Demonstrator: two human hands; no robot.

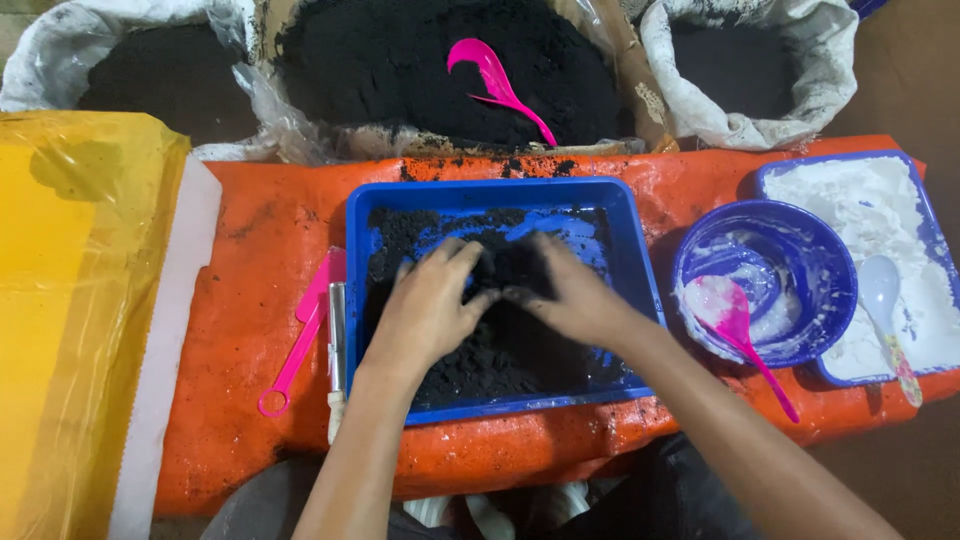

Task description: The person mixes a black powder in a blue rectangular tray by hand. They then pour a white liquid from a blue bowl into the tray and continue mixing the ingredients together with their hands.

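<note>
At the middle of the orange sheet point(250, 330), both hands are sunk in the black powder point(500, 350) that fills the blue tray point(630, 260). Spills look like the main risk: the powder is loose and heaped toward the near side, so a strong push or a quick lift of the hands could, I judge, throw it over the low rim onto the sheet, where dark smears already show near the far edge. Grit could also be carried to the blue bowl point(820, 270) with its white paste and pink spoon point(740, 330) just beside the tray, or to the tray of white powder point(850, 200) past it. The left hand point(425, 310) lies palm down, fingers spread and curled into the powder; the right hand point(575, 295) does the same, its fingertips nearly meeting the left's. Whether either grips a clump underneath probably cannot be told from above. A pink scoop point(300, 340) lies left of the tray, untouched.
</note>
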